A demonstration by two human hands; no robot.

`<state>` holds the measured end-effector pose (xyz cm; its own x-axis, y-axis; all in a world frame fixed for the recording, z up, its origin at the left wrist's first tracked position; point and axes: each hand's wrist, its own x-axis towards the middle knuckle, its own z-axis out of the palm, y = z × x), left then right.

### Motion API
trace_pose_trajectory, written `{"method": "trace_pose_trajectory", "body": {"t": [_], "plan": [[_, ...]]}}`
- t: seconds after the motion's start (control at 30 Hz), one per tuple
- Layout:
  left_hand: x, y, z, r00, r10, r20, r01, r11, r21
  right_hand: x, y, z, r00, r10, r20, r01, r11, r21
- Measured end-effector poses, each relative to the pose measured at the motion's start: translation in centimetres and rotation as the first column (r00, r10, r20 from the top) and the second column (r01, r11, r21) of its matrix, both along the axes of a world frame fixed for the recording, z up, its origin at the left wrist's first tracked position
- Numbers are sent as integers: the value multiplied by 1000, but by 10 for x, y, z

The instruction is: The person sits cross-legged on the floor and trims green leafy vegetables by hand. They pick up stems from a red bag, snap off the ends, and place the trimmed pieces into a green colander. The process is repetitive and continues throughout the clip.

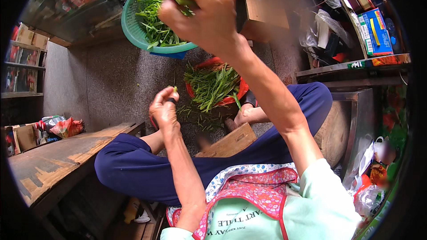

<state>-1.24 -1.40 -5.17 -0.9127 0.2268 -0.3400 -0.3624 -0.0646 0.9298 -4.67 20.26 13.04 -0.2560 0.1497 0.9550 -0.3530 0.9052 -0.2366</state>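
Observation:
My right hand (200,11) is raised over the green plastic colander basket (130,22), its fingers closed around some leafy greens (183,2). The hand is slightly blurred and hides part of the basket. More picked green leaves (155,26) lie inside. Lower and to the left, my left hand (163,110) pinches a short green stem (175,89), whose tip sticks out above the fingers. A dark band circles one finger of that hand. On the floor between my feet, a heap of long-stemmed greens (212,84) rests on a red plastic bag (243,90).
Loose stem bits (202,119) are scattered on the speckled floor (106,75). A wooden block (233,140) lies before my lap. To the left is a worn wooden bench (58,160); a cluttered shelf (351,64) stands at right. A wooden box (264,11) sits beside the basket.

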Motion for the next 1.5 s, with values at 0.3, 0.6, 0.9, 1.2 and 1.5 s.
{"method": "trace_pose_trajectory", "body": {"t": [0.3,0.6,0.9,1.2,1.5], "plan": [[85,34,-81,862,-483,153,408,480,-777,-26,9,-41,742,-148,654,104,989,105],[36,37,-9,827,-558,-67,393,660,-641,132,35,-145,437,310,844,47,929,-366],[15,24,29,867,-434,-243,340,874,-348,149,21,-170,358,268,894,-36,961,-274],[14,24,30,844,-461,-273,337,853,-400,153,21,-147,310,233,922,4,969,-246],[20,25,18,862,-464,-203,363,845,-393,143,30,-172,787,276,552,457,340,-822]]}}
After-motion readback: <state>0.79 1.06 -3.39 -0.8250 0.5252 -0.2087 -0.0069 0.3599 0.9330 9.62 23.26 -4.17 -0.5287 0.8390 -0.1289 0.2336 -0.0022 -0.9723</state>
